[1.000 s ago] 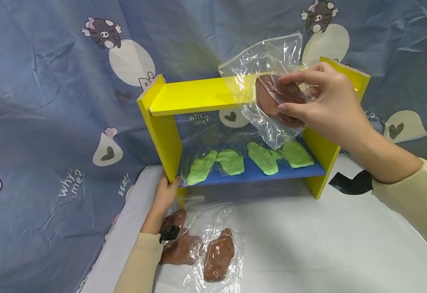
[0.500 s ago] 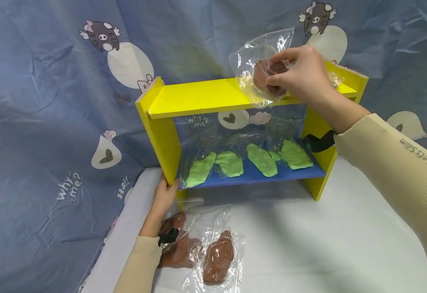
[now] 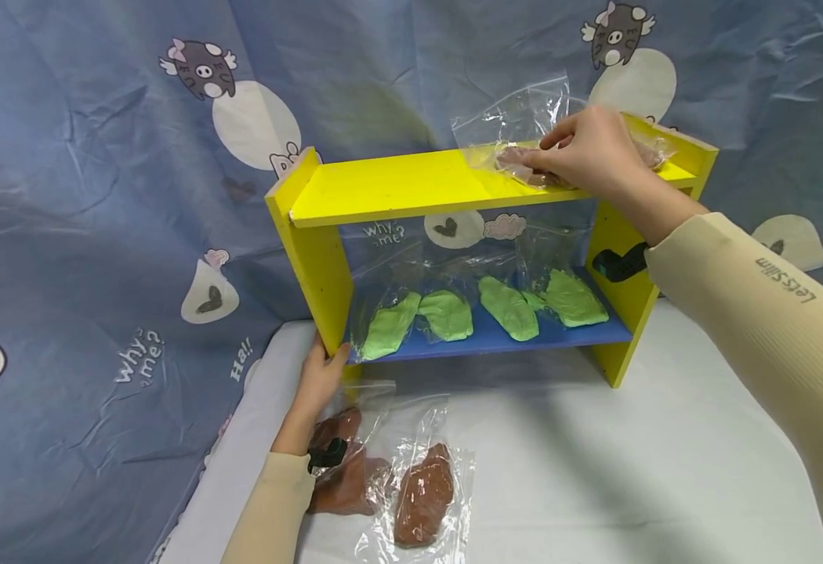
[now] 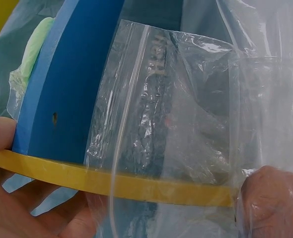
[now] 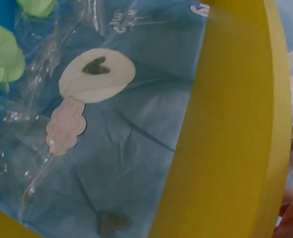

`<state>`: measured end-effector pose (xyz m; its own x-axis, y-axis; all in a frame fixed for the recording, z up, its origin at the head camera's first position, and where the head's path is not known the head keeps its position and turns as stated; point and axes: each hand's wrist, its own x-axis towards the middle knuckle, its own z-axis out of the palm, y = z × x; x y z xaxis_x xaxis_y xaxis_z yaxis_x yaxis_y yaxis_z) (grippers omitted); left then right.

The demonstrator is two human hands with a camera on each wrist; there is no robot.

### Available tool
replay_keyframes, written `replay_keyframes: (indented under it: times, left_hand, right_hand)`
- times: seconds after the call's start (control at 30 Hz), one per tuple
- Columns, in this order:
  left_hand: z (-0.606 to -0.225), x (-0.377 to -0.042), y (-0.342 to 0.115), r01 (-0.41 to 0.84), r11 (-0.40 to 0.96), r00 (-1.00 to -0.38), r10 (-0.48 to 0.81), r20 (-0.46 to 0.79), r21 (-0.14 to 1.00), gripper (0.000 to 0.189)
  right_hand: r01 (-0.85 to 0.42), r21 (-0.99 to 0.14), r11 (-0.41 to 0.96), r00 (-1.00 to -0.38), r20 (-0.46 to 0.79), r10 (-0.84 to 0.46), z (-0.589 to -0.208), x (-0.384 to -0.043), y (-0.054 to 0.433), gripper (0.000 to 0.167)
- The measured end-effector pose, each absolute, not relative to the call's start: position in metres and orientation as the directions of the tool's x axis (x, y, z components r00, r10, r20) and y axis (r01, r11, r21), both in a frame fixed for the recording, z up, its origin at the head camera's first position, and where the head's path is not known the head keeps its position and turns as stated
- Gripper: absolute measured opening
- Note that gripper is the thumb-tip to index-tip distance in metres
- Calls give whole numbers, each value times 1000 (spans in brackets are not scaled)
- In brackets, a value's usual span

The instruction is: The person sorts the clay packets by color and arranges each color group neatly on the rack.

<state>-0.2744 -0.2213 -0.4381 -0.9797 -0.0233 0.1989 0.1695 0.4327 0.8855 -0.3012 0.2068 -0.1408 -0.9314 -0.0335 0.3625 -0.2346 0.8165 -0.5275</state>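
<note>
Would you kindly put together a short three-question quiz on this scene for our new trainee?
1. True or false: the left hand grips the yellow side panel.

2. What colour are the bagged pieces lying on the blue shelf?
A) brown
B) green
C) white

3. Fill in one word: the right hand holds a bagged brown piece at the ____ level of the shelf unit.

Key: 1. True. 2. B. 3. top.
</note>
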Motion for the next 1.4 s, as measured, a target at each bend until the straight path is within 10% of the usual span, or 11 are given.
replay_keyframes:
  times: [0.47, 1.03, 1.4]
  left_hand:
    - [-442, -271, -219, 158, 430, -982, -24, 187, 889, 67]
    - [-441, -265, -228, 172, 440, -980, -11, 197, 881, 65]
    - [-418, -258, -232, 380, 525, -897, 8, 443, 761, 70]
  right_hand:
    - [-407, -434, 803, -836, 533, -135, -150, -287, 215, 61]
    - [-653, -208, 728, -570, 768, -291, -198, -234, 272, 76]
    - [-628, -204, 751, -453, 880, -140, -276, -208, 308, 67]
